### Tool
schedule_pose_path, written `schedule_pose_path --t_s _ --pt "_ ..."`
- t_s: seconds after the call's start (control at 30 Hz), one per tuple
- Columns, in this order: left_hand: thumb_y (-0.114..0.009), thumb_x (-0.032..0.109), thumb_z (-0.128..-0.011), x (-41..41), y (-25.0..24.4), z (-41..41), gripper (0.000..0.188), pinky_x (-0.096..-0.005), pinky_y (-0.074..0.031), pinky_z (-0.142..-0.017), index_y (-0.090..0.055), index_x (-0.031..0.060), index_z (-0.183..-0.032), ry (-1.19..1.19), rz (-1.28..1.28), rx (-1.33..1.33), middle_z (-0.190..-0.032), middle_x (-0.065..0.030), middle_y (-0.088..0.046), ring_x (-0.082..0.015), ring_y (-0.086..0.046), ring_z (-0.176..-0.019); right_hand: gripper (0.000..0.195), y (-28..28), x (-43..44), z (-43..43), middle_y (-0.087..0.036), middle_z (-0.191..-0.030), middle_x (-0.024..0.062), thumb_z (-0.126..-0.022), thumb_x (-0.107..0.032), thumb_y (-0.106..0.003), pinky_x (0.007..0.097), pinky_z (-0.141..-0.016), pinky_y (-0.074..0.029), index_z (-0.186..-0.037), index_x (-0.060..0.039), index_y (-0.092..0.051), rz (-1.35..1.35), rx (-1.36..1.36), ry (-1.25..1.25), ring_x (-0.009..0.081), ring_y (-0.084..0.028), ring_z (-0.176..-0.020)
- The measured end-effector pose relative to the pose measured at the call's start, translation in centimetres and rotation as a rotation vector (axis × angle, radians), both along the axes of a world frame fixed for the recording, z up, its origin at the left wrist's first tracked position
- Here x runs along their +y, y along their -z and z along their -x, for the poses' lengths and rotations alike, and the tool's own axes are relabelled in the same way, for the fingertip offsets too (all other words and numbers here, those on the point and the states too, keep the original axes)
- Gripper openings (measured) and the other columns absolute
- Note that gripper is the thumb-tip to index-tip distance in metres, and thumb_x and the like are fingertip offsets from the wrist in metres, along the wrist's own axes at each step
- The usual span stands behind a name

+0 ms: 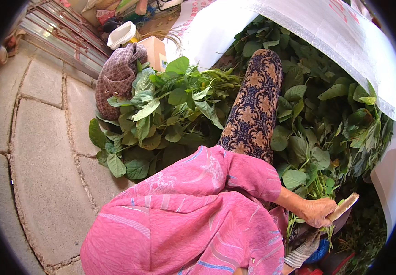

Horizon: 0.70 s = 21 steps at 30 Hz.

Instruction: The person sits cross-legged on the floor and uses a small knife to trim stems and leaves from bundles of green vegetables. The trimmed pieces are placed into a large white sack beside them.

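Observation:
A closed fist, apparently my left hand [316,211], reaches right from a short pink sleeve [259,172]. It grips a pale flat stick-like piece [346,205]; whether this is a tool handle is unclear. Green stems [316,184] pass by or through the same fist, with ends hanging beneath it. My right hand is out of view; only a sliver of skin shows at the bottom edge. Leafy plants, likely soybean [174,99], lie heaped around my leg in dark patterned trousers [253,106]. Green pods [225,77] show among the leaves.
White woven sheeting [349,44] with red print drapes over the far heap. A checked brown cloth item [115,82] lies by a cardboard box [153,51] and a white plastic tub [122,34]. Concrete paving [43,165] and a rusty metal grille [70,32] are left.

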State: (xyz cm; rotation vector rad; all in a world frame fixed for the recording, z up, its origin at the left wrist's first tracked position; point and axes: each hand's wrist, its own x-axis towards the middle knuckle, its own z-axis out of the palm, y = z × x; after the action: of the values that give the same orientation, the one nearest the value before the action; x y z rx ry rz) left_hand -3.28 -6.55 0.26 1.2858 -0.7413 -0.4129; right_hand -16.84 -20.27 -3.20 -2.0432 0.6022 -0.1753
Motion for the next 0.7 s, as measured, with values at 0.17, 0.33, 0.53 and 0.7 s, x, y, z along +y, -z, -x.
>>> schedule_pose_path --t_s 0.17,0.33,0.53,0.7 --pt "-0.064 0.012 -0.066 0.8 -0.1 0.0 0.022 -0.0393 -0.045 -0.058 -0.055 -0.0048 -0.076 0.023 0.030 0.058 -0.063 -0.0189 -0.056 -0.0318 -0.059 -0.063 0.031 0.1 0.6 -0.3 -0.062 -0.093 0.0130 -0.093 -0.026 -0.050 0.0336 -0.069 -0.047 -0.108 -0.0002 -0.057 0.016 0.010 -0.016 0.0251 -0.058 -0.078" --pt "-0.064 0.014 -0.065 0.6 -0.5 0.0 0.019 -0.0393 -0.045 -0.052 -0.057 -0.0030 -0.067 -0.019 -0.017 -0.004 -0.059 -0.0204 -0.054 -0.0276 -0.057 -0.055 0.032 -0.3 0.4 1.1 -0.062 -0.094 0.0139 -0.093 -0.027 -0.050 0.0345 -0.069 -0.047 -0.108 0.0000 -0.058 0.062 0.020 0.024 0.0264 -0.059 -0.079" --pt "-0.060 0.018 -0.072 2.5 -1.1 -1.7 0.026 -0.0356 -0.038 -0.039 -0.054 -0.0037 -0.059 0.098 -0.119 0.098 -0.046 -0.0107 -0.042 -0.0129 -0.044 -0.043 0.033 -2.3 2.0 1.2 -0.063 -0.095 0.0151 -0.093 -0.027 -0.049 0.0356 -0.070 -0.048 -0.109 0.0002 -0.058 0.230 0.017 0.034 0.0279 -0.060 -0.080" --pt "-0.066 0.013 -0.081 2.1 -0.5 -1.3 0.019 -0.0280 -0.046 -0.054 -0.065 -0.0062 -0.086 0.134 -0.128 0.136 -0.070 -0.0067 -0.064 -0.0101 -0.056 -0.061 0.028 -5.2 4.0 -0.9 -0.056 -0.067 0.0012 -0.094 -0.029 -0.050 0.0238 -0.051 -0.041 -0.087 -0.0034 -0.059 -0.572 0.053 0.117 0.0092 -0.051 -0.056"
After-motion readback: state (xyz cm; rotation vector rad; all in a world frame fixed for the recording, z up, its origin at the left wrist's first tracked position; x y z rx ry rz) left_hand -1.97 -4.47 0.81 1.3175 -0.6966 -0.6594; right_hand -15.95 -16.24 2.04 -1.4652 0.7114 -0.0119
